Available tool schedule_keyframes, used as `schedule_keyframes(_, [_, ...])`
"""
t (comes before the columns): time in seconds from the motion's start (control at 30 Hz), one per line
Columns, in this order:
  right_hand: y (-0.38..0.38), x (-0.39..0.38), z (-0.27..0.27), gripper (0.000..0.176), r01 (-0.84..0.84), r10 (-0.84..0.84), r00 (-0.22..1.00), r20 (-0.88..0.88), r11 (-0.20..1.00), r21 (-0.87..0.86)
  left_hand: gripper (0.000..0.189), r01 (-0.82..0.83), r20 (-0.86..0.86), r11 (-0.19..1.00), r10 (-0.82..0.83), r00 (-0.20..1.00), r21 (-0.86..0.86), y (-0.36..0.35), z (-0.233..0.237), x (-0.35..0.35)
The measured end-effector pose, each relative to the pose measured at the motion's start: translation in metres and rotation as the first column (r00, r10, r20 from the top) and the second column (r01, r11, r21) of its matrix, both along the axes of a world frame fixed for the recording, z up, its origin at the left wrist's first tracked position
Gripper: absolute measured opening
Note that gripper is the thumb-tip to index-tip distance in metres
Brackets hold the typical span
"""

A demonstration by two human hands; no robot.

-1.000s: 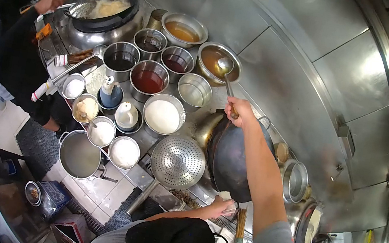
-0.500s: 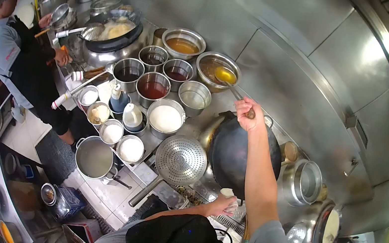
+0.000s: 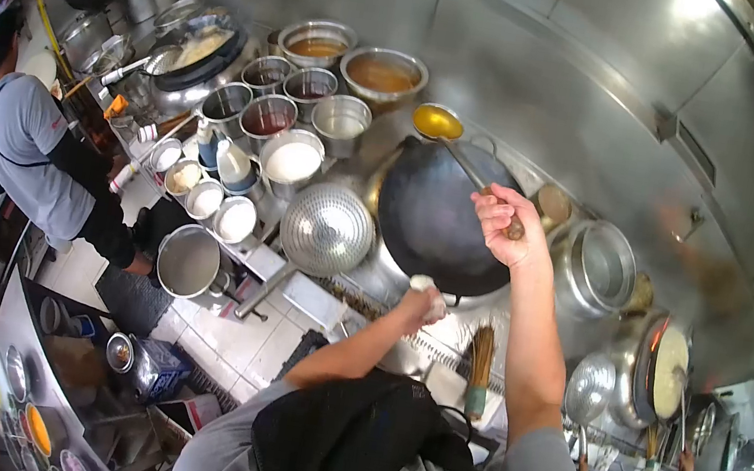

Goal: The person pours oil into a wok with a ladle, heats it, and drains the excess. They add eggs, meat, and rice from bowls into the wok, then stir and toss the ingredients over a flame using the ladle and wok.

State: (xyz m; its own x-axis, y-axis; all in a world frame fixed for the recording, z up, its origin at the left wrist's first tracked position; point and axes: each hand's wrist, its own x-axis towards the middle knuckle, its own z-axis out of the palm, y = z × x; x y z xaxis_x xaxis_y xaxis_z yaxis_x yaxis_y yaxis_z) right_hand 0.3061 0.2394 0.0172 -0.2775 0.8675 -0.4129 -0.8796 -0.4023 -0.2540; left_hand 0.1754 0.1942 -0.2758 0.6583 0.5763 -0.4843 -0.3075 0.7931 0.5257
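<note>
My right hand (image 3: 507, 224) is wrapped around the wooden handle of a ladle (image 3: 462, 159). The ladle's bowl is full of yellow liquid (image 3: 438, 122) and hangs near the far rim of a dark wok (image 3: 444, 211). Nothing but a dark surface shows inside the wok. My left hand (image 3: 417, 312) is closed on a white cloth (image 3: 429, 288) at the wok's near edge; a small dark handle juts out beside it. To the left lies a large perforated strainer (image 3: 327, 228), its handle pointing toward me.
Metal pots of sauces (image 3: 268, 115) and white powders (image 3: 292, 157) crowd the left counter, with bowls of amber liquid (image 3: 383, 76) behind. A bamboo brush (image 3: 480, 368) stands near my right forearm. Another person (image 3: 31, 135) is at the left; a second wok (image 3: 669, 367) sits far right.
My right hand has brought the filled ladle out of the back bowl, rightward to the wok's far rim. My left hand has come up to the wok's near edge. The view has turned somewhat.
</note>
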Motion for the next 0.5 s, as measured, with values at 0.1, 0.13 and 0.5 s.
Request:
schedule_keyframes(0.1, [-0.049,0.022,-0.02,0.026,-0.03,0.03,1.0,0.005,0.999,-0.026,0.032,0.036,-0.16,0.995,-0.021,0.987,0.091,-0.005,0.006,-0.002])
schedule_keyframes(0.13, [-0.063,0.025,-0.025,0.022,-0.027,0.028,0.999,0.04,0.999,-0.042,0.037,0.035,-0.236,0.993,-0.008,0.972,0.111,-0.006,0.011,-0.003])
schedule_keyframes(0.5, [-0.161,0.045,-0.112,0.015,-0.018,0.073,0.903,0.424,0.991,-0.133,0.05,-0.05,-0.051,0.999,0.05,0.997,0.015,-0.068,0.059,-0.163])
